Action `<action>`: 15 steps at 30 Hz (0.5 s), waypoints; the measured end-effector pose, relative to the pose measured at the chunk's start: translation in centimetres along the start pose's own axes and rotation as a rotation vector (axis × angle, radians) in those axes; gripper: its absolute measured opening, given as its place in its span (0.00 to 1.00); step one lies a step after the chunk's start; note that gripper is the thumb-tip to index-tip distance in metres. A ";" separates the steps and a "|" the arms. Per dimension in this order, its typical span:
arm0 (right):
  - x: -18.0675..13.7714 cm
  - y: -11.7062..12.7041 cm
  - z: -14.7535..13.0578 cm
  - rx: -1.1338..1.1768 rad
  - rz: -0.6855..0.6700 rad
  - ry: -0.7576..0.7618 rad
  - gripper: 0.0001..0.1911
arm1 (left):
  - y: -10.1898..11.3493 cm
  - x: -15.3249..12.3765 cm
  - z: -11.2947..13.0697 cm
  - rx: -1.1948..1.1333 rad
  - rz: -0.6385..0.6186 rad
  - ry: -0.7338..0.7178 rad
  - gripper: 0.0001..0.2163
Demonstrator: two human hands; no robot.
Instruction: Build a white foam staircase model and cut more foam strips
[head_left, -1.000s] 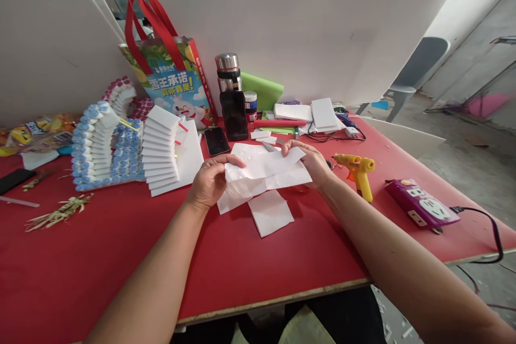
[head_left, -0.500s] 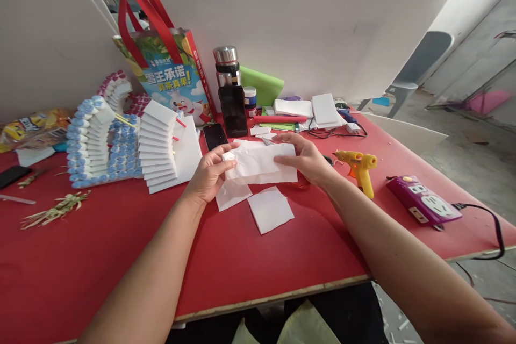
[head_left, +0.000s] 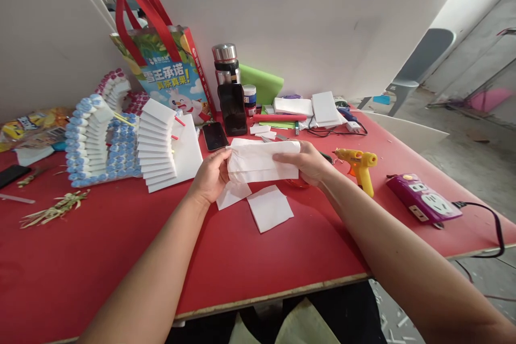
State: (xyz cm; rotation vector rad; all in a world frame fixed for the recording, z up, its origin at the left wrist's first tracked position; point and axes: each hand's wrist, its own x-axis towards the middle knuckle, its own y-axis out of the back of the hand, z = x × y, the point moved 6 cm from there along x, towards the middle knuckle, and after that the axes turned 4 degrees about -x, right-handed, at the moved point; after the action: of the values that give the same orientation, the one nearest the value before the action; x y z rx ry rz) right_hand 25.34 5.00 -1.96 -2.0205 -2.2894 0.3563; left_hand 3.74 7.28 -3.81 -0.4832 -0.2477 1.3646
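Btwn L hand (head_left: 210, 176) & R hand (head_left: 311, 164): wht paper (head_left: 256, 159).

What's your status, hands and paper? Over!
Left hand, right hand: both gripping. White paper spread between them. Paper square on table nearby, not blocking.

Single head-worn view, looking forward and down, close over red table (head_left: 60, 274); left hand (head_left: 210, 176), right hand (head_left: 312, 164) mid-frame; table edge (head_left: 282, 294) 6 o'clock, white board (head_left: 302, 21) 12.
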 end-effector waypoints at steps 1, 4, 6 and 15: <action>0.0 -0.1 0.0 -0.014 0.007 -0.003 0.18 | -0.1 -0.1 0.0 0.011 0.001 -0.007 0.12; -0.1 -0.1 -0.1 -0.036 0.029 -0.007 0.17 | -0.9 -0.5 -0.2 0.071 -0.044 0.003 0.17; -0.1 -0.1 -0.1 -0.041 0.030 -0.007 0.18 | -1.6 -0.9 -0.2 0.123 -0.085 0.020 0.21; 0.2 0.3 0.0 -0.182 0.012 0.033 0.22 | -0.6 -0.5 -0.2 0.248 -0.002 -0.034 0.23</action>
State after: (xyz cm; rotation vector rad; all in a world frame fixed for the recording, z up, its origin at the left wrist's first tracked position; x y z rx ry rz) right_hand 25.64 5.24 -2.02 -2.1036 -2.3692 0.1180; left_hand 4.24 6.68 -3.64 -0.2524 -0.1046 1.3803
